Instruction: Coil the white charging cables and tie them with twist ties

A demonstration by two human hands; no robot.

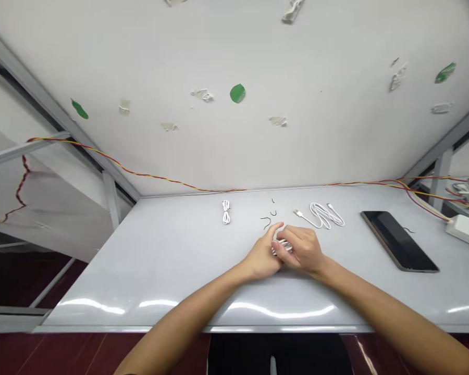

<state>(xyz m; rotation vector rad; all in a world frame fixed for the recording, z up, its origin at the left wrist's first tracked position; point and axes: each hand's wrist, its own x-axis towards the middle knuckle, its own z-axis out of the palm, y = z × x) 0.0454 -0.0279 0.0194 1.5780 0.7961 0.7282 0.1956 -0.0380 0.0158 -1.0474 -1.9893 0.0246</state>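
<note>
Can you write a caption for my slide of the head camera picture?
Left hand and right hand hold a white cable over a table.

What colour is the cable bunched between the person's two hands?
The cable is white; the head view shows it best.

**Nothing you can read here — no words, brands or numbers.**
Your power strip (466,232) carries a small bluish mark — too blurred to read; your phone (398,240) shows nothing legible.

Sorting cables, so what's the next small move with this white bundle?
Probably keep the white cable bundle pinched in the left hand and reach the right hand to a black twist tie, since ties lie ahead and the other small coil looks bound.
</note>
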